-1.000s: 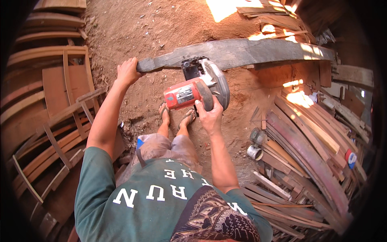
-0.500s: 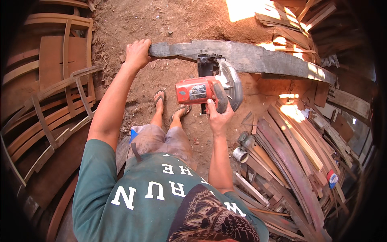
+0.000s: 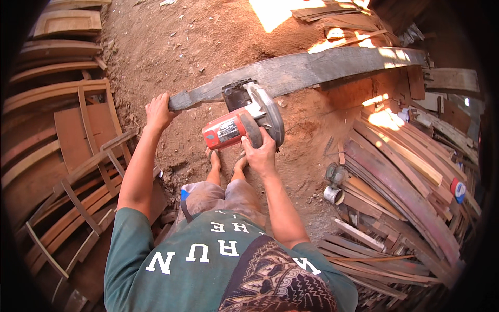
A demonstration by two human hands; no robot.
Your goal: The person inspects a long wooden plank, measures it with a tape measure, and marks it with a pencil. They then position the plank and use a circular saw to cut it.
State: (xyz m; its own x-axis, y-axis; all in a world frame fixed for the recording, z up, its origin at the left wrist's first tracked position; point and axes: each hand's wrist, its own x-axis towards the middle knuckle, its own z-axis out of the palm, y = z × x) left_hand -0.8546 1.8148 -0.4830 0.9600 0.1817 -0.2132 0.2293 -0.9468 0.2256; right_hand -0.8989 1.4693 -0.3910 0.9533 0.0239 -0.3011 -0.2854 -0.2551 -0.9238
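A long grey weathered plank [image 3: 291, 73] reaches from my left hand toward the far right. My left hand [image 3: 159, 112] is closed around its narrow left end. In my right hand [image 3: 262, 154] is a red circular saw [image 3: 227, 130], gripped by its dark rear handle. The saw's black base plate [image 3: 236, 93] meets the near edge of the plank, and its pale blade guard [image 3: 270, 114] faces right. The blade itself is hidden by the guard, so I cannot tell whether it touches the wood.
Wooden frames [image 3: 88, 135] are stacked along the left. A heap of planks and offcuts [image 3: 400, 177] lies at the right, with a metal can [image 3: 333, 195] at its near edge. More boards [image 3: 353, 31] lie at the far right on brown dirt ground [image 3: 156, 47].
The view has shifted and turned. In it, the plank's left end and the saw sit lower and further left. Both hands keep their holds.
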